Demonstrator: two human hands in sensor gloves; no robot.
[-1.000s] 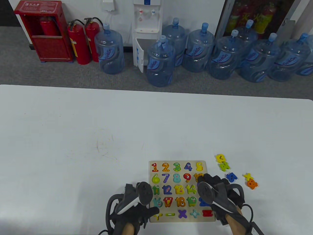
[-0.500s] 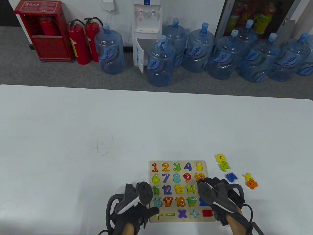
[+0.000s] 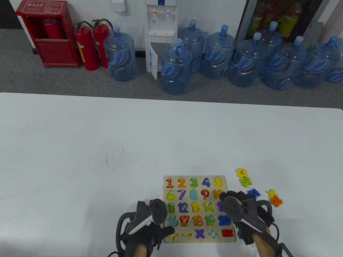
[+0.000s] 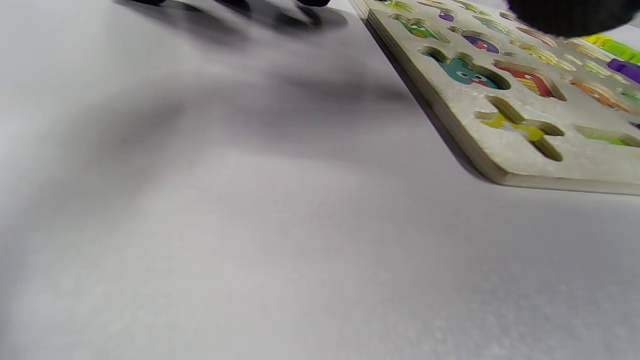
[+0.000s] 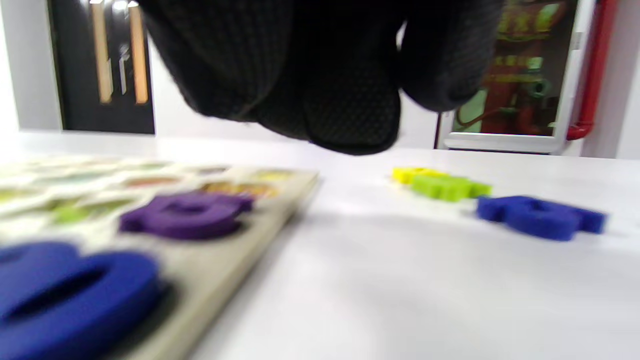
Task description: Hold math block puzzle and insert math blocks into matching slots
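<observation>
At the lower middle of the table view, the left hand (image 3: 146, 227) rests its fingers on the lower-left corner of the puzzle board (image 3: 197, 241); how tightly it grips I cannot tell. Right of it, the right hand (image 3: 245, 214) hovers over the board's right edge, fingers curled, holding nothing visible. Loose blocks (image 3: 246, 181) lie on the tabletop (image 3: 80, 160) further right.

In the table view, part of the puzzle board's (image 3: 199, 211) right column is hidden under the right hand (image 3: 245, 211), and its near left corner under the left hand (image 3: 146, 227). The blue block (image 3: 254, 192) is partly covered. In the right wrist view everything is blurred, and the gloved fingers (image 5: 320, 75) are cut off at the top edge.
</observation>
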